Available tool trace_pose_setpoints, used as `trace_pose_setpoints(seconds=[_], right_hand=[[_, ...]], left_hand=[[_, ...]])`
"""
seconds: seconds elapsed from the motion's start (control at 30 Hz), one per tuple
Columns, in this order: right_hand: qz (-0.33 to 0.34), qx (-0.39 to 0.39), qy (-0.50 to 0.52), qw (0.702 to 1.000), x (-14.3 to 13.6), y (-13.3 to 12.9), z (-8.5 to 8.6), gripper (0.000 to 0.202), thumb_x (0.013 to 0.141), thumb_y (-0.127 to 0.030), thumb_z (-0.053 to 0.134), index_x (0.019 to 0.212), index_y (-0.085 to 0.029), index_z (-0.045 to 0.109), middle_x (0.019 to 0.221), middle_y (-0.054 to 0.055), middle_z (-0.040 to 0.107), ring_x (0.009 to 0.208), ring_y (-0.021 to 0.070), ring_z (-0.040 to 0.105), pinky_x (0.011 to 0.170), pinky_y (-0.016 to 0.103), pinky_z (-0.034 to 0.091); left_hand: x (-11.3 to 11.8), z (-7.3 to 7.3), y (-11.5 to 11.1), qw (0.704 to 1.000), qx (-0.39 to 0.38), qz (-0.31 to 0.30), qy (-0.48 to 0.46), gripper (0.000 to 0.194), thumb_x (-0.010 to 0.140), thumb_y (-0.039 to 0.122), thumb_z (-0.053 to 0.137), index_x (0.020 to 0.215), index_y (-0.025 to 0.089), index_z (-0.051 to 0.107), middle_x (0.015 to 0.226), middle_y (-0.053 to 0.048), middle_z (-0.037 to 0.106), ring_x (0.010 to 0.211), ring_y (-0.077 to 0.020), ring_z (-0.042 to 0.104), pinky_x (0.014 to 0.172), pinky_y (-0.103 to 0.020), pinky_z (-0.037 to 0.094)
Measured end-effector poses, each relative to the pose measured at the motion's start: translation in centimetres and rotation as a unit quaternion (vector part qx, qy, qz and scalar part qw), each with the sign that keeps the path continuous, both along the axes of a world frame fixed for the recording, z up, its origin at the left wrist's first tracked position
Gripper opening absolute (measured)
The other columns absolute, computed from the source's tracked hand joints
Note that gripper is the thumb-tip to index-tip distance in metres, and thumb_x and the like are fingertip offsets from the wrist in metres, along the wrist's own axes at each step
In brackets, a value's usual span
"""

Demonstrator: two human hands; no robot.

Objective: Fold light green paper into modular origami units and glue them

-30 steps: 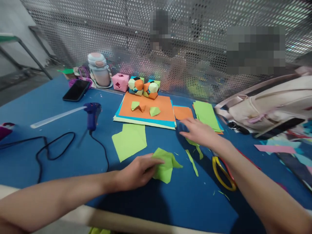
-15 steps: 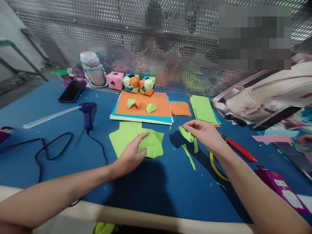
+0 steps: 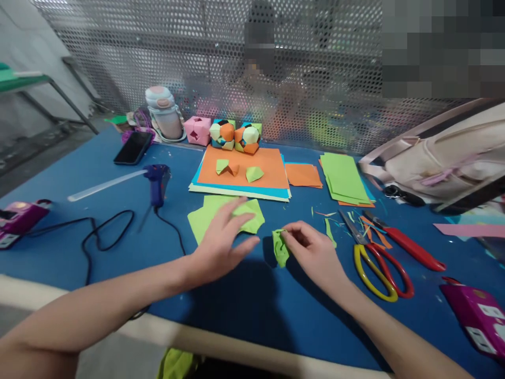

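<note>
My left hand [image 3: 225,239] is open, its fingers spread above the flat green paper sheets [image 3: 200,223] on the blue table. Between the thumb and fingers of my right hand [image 3: 311,247] is a small crumpled green paper piece [image 3: 280,248], held just right of my left hand. Behind the sheets, a stack of orange and blue paper [image 3: 244,158] carries small folded green and orange pieces [image 3: 254,174]. Scissors with red and yellow handles [image 3: 373,263] lie to the right of my right hand, beside green and orange paper scraps [image 3: 330,232].
A blue glue gun [image 3: 157,185] with its cord stands at the left, near a phone [image 3: 133,148] and a bottle [image 3: 165,117]. Folded paper cubes [image 3: 223,135] line the back. A red-handled tool [image 3: 414,248], purple box [image 3: 475,313] and pale bag [image 3: 434,152] are at the right.
My right hand has moved left and nearer me with the crumpled green paper, uncovering the scissors. My left hand has lifted and spread its fingers. The view has turned slightly to the left.
</note>
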State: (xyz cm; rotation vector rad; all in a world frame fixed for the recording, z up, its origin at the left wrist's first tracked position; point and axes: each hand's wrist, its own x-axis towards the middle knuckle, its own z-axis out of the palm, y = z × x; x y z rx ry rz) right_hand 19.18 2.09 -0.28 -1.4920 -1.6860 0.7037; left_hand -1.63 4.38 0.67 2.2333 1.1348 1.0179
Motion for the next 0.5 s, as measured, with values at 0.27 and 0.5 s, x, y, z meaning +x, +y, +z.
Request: trace_pose_setpoints(seconds=[0.27, 0.5], right_hand=[[0.066, 0.024, 0.084, 0.994, -1.8, -2.2, 0.5, 0.008, 0.082, -0.025, 0.057, 0.088, -0.021, 0.06, 0.074, 0.0, 0.057, 0.058, 0.0102, 0.054, 0.053, 0.021, 0.046], [0.106, -0.11, 0.205, 0.967, -1.1, -1.5, -0.6, 0.028, 0.077, -0.024, 0.061, 0.104, -0.023, 0.055, 0.096, 0.004, 0.063, 0.088, 0.0156, 0.062, 0.077, 0.028, 0.052]], left_hand=[[1.4, -0.1, -2.0, 0.875, -0.421, -0.106, -0.214, 0.015, 0.079, 0.019, 0.052, 0.094, 0.015, 0.048, 0.072, -0.001, 0.059, 0.061, -0.012, 0.059, 0.055, -0.024, 0.05], [1.2, -0.6, -0.4, 0.799, -0.49, -0.052, -0.345, 0.026, 0.077, 0.027, 0.06, 0.097, 0.013, 0.052, 0.062, 0.003, 0.054, 0.055, -0.0109, 0.058, 0.056, -0.029, 0.055]])
